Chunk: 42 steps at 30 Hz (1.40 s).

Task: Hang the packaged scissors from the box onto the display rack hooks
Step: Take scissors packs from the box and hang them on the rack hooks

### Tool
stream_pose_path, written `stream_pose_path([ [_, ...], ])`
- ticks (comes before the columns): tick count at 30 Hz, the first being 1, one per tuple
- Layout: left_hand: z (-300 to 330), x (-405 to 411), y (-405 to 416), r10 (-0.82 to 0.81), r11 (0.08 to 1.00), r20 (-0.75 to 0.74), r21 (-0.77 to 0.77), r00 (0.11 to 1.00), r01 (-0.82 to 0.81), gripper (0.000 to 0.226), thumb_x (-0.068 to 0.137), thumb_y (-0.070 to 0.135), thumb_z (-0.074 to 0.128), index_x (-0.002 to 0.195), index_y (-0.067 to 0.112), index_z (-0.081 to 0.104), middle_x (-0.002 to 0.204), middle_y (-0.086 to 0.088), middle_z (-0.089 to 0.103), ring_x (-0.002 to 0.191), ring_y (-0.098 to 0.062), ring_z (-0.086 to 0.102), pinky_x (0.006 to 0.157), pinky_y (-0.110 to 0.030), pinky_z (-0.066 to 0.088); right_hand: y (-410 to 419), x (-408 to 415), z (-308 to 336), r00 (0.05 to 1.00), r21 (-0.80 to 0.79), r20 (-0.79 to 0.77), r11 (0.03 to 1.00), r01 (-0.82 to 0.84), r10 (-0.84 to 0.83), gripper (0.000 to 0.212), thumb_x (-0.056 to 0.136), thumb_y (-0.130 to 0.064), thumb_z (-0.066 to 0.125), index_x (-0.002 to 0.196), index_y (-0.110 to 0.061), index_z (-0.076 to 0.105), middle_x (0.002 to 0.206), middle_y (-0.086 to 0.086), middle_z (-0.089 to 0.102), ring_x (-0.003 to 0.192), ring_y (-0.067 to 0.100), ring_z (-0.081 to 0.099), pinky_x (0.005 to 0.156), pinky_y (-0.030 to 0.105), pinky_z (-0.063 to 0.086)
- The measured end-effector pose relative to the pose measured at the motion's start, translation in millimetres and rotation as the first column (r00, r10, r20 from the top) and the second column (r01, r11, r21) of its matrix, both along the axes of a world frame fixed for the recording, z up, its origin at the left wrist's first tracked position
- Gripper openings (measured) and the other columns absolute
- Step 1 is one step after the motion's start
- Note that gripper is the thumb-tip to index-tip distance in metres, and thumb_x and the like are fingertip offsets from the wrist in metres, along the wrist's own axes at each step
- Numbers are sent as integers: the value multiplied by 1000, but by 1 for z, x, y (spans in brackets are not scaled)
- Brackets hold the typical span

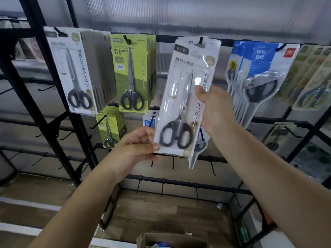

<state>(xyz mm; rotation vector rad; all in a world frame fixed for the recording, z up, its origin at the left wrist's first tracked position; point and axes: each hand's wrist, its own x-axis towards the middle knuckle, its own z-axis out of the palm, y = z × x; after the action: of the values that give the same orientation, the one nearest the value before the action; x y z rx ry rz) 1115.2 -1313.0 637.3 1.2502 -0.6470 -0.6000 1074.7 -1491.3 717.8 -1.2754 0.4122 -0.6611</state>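
Packaged scissors in a white card-and-clear-blister pack with black handles (180, 111) are held up at the middle black hook (201, 40) of the black wire display rack (53, 122), the hang slot at the pack's top meeting the hook tip. Left hand (136, 149) pinches the lower left corner between thumb and curled fingers; right hand (215, 108) grips the right edge at mid-height, thumb on the front. A second pack appears to lie behind the first, its lower end showing beneath. To seat the pack well, the slot should probably be kept level with the hook and the pack pushed straight back, the left hand steadying against swing. Brown cardboard box (172, 240) stands open on the floor below; its contents are mostly cut off, only a blue scrap showing. Neighbouring hooks carry a white pack (71, 72), green packs (130, 74) and blue packs (259, 58).
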Motion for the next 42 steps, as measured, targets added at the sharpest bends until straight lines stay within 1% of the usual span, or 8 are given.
stream_pose_path([
  [7,5,-12,-17,133,991,-37,-27,990,-134,33,72,17,60,104,10,63,86,2,71,83,-13,67,70,-33,59,9,-3,-10,985,-71,149,994,-78,88,13,92,-12,55,82,-13,63,81,8,62,78,21,57,79,39,51],
  [10,3,-12,-22,179,982,-54,-49,982,-181,29,70,18,60,97,8,64,79,2,70,78,-12,67,65,-32,59,13,-3,-14,985,-162,175,986,34,-5,42,93,-22,57,56,-17,36,50,-8,38,51,5,36,50,16,32],
  [13,-4,-14,-27,234,971,-73,-32,969,-237,25,70,23,60,89,8,66,72,2,67,74,-13,65,64,-33,59,15,-4,-19,983,-222,177,972,84,-44,51,92,-24,56,53,-19,24,37,-14,23,37,1,22,39,14,20],
  [18,-10,-19,-37,279,960,-48,-18,959,-281,28,70,25,61,93,10,66,78,2,70,77,-14,67,71,-41,57,11,-4,-24,976,-162,206,981,108,-73,41,91,-22,57,57,-11,38,45,-11,31,43,2,27,45,18,25],
  [23,-13,-22,-40,215,976,-12,49,977,-214,14,70,16,68,83,11,69,77,-8,72,73,-20,67,65,-29,57,0,-9,-18,965,-105,248,988,110,-81,39,93,-15,54,55,-17,44,41,-13,44,40,-1,38,42,13,33],
  [29,-13,-23,-46,242,969,-70,-34,968,-245,17,69,5,66,85,-1,68,72,-15,72,62,-20,69,58,-24,56,-4,-10,-13,978,-82,204,995,63,-45,12,89,-6,59,85,-15,65,82,1,70,80,19,65,82,40,55],
  [36,-14,-21,-45,255,954,-226,-100,940,-283,13,66,-10,64,78,-13,61,68,-18,68,62,-21,69,58,-23,55,-9,-12,-14,984,-78,155,991,105,-92,16,88,-2,59,83,-16,65,86,7,69,90,34,65,89,55,49],
  [42,-20,-20,-50,390,893,-363,-74,846,-444,15,77,-10,60,67,0,56,55,-10,65,51,-15,65,53,-23,57,2,-13,-24,972,-98,225,990,97,-73,16,87,4,57,92,-9,63,87,-3,68,81,13,65,78,28,54],
])
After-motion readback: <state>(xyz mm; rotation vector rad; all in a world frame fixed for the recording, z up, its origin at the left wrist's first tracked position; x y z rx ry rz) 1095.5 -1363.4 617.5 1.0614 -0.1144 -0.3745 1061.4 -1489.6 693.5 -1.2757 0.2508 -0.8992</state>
